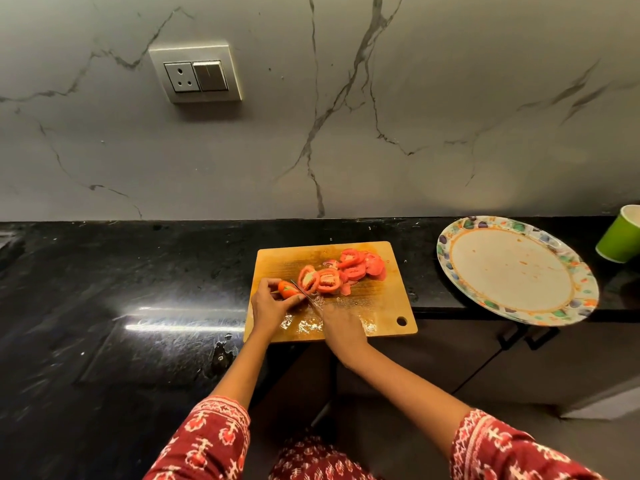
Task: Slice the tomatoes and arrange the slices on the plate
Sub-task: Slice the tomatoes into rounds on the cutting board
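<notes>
On the board: wooden cutting board (pixel 377 299) at the near edge of the black counter (pixel 138 271); cut tomato slices (pixel 346 268) heaped toward its far right.
Left hand: left hand (pixel 268 308), fingers pinching the tomato end piece (pixel 286 289).
Right hand: right hand (pixel 341 323), fingers clenched round the knife (pixel 304 293) handle, blade set against the end piece.
Risk: that stub looks small and wet; I judge the blade could slip onto the fingertips (pixel 298 298) just beside it.
Plate: patterned plate (pixel 516 268) holds no slices, overhangs the counter edge on the right, could tip when loaded.
Around: green cup (pixel 621 239) far right; wall socket (pixel 195 76) above.
</notes>
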A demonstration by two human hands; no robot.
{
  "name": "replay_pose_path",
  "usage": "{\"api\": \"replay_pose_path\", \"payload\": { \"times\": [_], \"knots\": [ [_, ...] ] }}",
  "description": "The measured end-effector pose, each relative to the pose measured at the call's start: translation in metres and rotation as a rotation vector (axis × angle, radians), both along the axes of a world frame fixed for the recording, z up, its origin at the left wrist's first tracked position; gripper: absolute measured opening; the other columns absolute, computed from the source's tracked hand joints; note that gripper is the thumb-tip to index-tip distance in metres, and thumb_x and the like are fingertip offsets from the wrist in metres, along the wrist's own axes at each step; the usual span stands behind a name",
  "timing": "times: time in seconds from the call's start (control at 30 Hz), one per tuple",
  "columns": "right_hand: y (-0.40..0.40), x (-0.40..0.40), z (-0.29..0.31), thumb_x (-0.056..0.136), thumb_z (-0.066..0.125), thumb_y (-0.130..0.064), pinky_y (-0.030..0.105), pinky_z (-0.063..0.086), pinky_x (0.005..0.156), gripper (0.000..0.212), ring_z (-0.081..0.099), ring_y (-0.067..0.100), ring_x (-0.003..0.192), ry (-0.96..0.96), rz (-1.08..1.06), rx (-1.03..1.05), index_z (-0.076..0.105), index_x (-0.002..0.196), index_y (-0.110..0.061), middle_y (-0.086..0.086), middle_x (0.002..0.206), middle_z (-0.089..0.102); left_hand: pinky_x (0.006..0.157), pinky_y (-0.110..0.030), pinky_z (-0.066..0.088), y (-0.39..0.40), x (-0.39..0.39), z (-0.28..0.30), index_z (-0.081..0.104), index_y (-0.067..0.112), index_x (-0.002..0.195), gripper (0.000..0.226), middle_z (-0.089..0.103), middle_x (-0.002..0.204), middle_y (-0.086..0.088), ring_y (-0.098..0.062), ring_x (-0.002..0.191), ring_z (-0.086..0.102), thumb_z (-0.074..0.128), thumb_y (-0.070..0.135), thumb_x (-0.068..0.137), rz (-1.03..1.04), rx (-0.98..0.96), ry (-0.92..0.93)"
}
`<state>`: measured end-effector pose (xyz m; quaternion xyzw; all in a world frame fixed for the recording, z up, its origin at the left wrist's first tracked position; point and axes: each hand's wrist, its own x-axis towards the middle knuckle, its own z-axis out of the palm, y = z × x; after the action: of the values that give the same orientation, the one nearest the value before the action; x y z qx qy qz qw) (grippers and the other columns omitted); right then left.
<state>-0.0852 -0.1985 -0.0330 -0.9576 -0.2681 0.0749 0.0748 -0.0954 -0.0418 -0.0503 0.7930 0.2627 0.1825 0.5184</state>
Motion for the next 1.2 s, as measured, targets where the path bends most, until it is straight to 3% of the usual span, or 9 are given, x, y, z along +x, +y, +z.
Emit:
{"api": "replay_pose_path", "payload": {
  "times": [0.1, 0.2, 0.4, 0.57, 0.73, 0.83, 0.97, 1.2],
  "knots": [
    [-0.019, -0.015, -0.013, 0.096, 0.032, -0.002, 0.036, 0.048, 0.084, 0.037, 0.062, 0.03, 0.103, 0.018, -0.026, -0.021, 0.034, 0.133, -0.004, 0.012, 0.113, 0.062, 0.073, -0.022, 0.049, 0.01, 0.003, 0.004, 0.051, 0.015, 0.097, 0.052, 0.059, 0.101, -0.003, -0.016, 0.09, 0.059, 0.086, 0.019, 0.06, 0.093, -0.052, 0.041],
    [-0.028, -0.014, -0.016, 0.095, 0.032, -0.003, 0.038, 0.049, 0.079, 0.032, 0.063, 0.032, 0.1, 0.067, -0.061, 0.001, 0.037, 0.127, -0.006, 0.012, 0.106, 0.065, 0.077, -0.027, 0.05, 0.017, 0.002, 0.009, 0.052, 0.015, 0.099, 0.052, 0.058, 0.101, -0.003, -0.017, 0.093, 0.058, 0.086, 0.018, 0.061, 0.031, -0.011, 0.076],
    [-0.016, -0.006, 0.008, 0.101, 0.031, -0.019, 0.034, 0.041, 0.068, 0.026, 0.061, 0.032, 0.096, 0.128, -0.067, 0.215, 0.049, 0.111, -0.004, 0.013, 0.105, 0.062, 0.07, -0.009, 0.046, 0.002, 0.002, 0.014, 0.06, 0.007, 0.115, 0.059, 0.064, 0.11, -0.007, -0.016, 0.098, 0.06, 0.084, 0.014, 0.062, -0.127, 0.073, 0.02],
    [-0.011, 0.0, 0.029, 0.102, 0.028, -0.025, 0.033, 0.036, 0.065, 0.032, 0.059, 0.033, 0.09, 0.1, -0.061, 0.353, 0.051, 0.105, -0.003, 0.015, 0.097, 0.062, 0.091, -0.02, 0.044, -0.001, 0.007, 0.016, 0.051, 0.0, 0.128, 0.066, 0.057, 0.126, -0.015, -0.024, 0.114, 0.056, 0.078, 0.007, 0.069, -0.199, 0.14, 0.029],
    [-0.004, -0.001, 0.029, 0.101, 0.03, -0.021, 0.033, 0.036, 0.067, 0.028, 0.059, 0.033, 0.095, 0.119, -0.083, 0.31, 0.051, 0.107, -0.003, 0.016, 0.102, 0.061, 0.091, -0.004, 0.032, 0.002, 0.01, 0.016, 0.049, -0.003, 0.129, 0.065, 0.051, 0.132, -0.016, -0.024, 0.124, 0.047, 0.076, 0.003, 0.071, -0.226, 0.177, 0.08],
    [0.001, -0.003, 0.025, 0.101, 0.032, -0.022, 0.031, 0.036, 0.066, 0.028, 0.059, 0.031, 0.096, 0.136, -0.106, 0.296, 0.052, 0.109, -0.003, 0.015, 0.104, 0.061, 0.096, -0.018, 0.039, -0.001, 0.008, 0.013, 0.046, -0.002, 0.132, 0.062, 0.051, 0.132, -0.017, -0.026, 0.124, 0.048, 0.071, 0.0, 0.076, -0.221, 0.151, 0.082],
    [0.004, 0.0, 0.027, 0.102, 0.03, -0.024, 0.032, 0.036, 0.068, 0.031, 0.058, 0.031, 0.099, 0.169, -0.129, 0.271, 0.052, 0.111, -0.003, 0.015, 0.107, 0.061, 0.091, -0.012, 0.037, -0.007, 0.009, 0.011, 0.043, 0.001, 0.135, 0.064, 0.051, 0.132, -0.015, -0.021, 0.121, 0.049, 0.072, 0.006, 0.077, -0.216, 0.13, 0.074],
    [-0.001, -0.003, 0.028, 0.102, 0.029, -0.027, 0.033, 0.035, 0.067, 0.032, 0.059, 0.032, 0.096, 0.132, -0.127, 0.312, 0.051, 0.109, -0.004, 0.015, 0.103, 0.062, 0.097, -0.019, 0.034, -0.012, 0.007, 0.013, 0.04, 0.004, 0.137, 0.059, 0.049, 0.135, -0.014, -0.022, 0.124, 0.045, 0.065, 0.007, 0.084, -0.197, 0.11, 0.077]
  ]
}}
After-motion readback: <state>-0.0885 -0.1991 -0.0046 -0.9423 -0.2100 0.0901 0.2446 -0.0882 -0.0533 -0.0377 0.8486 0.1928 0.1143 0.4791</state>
